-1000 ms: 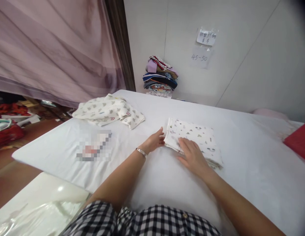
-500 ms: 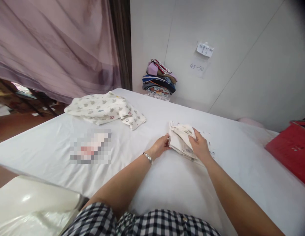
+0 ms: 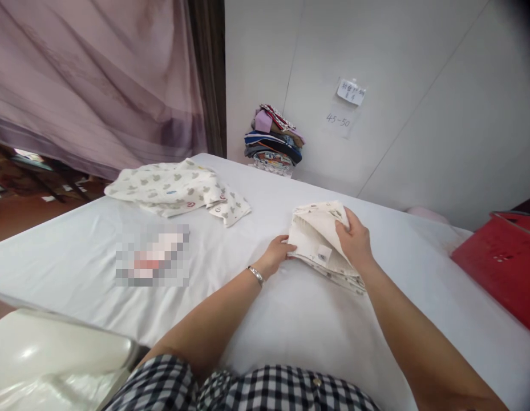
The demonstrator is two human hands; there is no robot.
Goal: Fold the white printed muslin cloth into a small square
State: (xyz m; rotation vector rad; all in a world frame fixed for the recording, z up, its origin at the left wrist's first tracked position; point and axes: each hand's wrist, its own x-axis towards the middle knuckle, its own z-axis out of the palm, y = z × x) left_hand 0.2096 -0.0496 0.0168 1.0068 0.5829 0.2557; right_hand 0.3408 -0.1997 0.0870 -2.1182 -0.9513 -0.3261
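A folded white printed cloth lies on the white-covered table, in front of me and right of centre. My left hand, with a silver bracelet at the wrist, pinches its left edge. On the other side, my right hand grips the upper right part and holds a layer raised, so the inner side and a small white label show. Farther left lies a crumpled white garment with grey prints, touched by neither hand.
A pixelated patch covers an item on the left of the table. Folded clothes are stacked by the wall. A red bag is at the right edge, a shiny cream-coloured object at the lower left, and a pink curtain behind.
My right hand has lifted and spread the cloth's upper layer, moving slightly up and right. The inner side and label now show. My left hand stays at the left edge.
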